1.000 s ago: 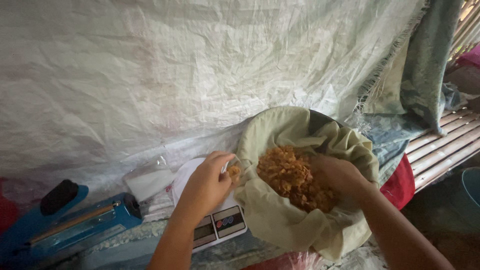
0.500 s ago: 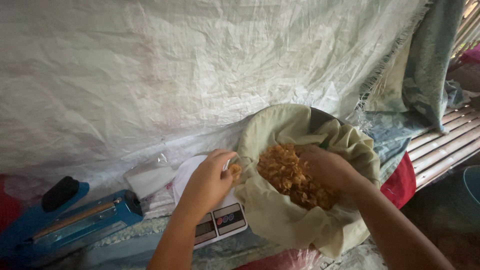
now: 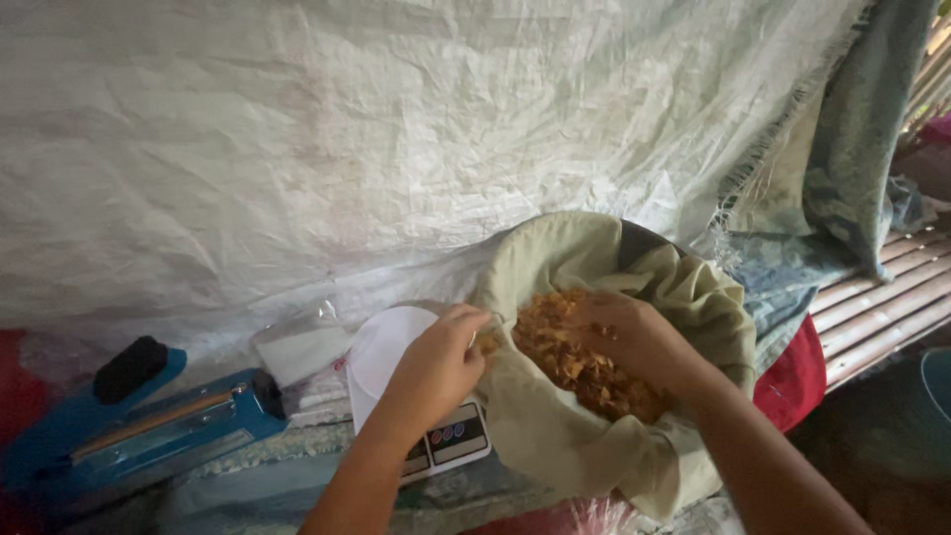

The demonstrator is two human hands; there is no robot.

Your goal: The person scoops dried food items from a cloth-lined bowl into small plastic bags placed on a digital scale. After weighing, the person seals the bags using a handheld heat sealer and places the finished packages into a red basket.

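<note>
1. Head view, hands: the left hand (image 3: pixel 436 362) sits just below centre, fingers curled and pinched at the rim of the cloth, with a few golden flakes between the fingertips. The right hand (image 3: pixel 634 337) lies at about 3 o'clock from it, palm down, fingers bent into the pile of fried flakes (image 3: pixel 584 362).
2. Head view, the flakes: they fill a bowl (image 3: pixel 639 238) lined with a pale green cloth (image 3: pixel 555 258); only a dark strip of the bowl's rim shows at 12 o'clock of the pile. The cloth droops over the near edge.
3. Head view, around the left hand: a small white scale (image 3: pixel 401 347) lies under and just behind the wrist, its button panel at 6 o'clock. At 9 o'clock from it lie clear plastic bags (image 3: pixel 297 347), and further on a blue sealing machine (image 3: pixel 139 426) with a black knob.
4. Head view, backdrop: a white woven sheet (image 3: pixel 396 129) fills the upper half; a slatted bench (image 3: pixel 872 307) shows at 3 o'clock, with a red cloth (image 3: pixel 792 376) below the bowl.
5. Against half a second ago: the left hand has edged closer to the cloth rim, and the right hand has slid further in over the flakes, toward 9 o'clock. The scale, the bags and the sealing machine have not moved.
</note>
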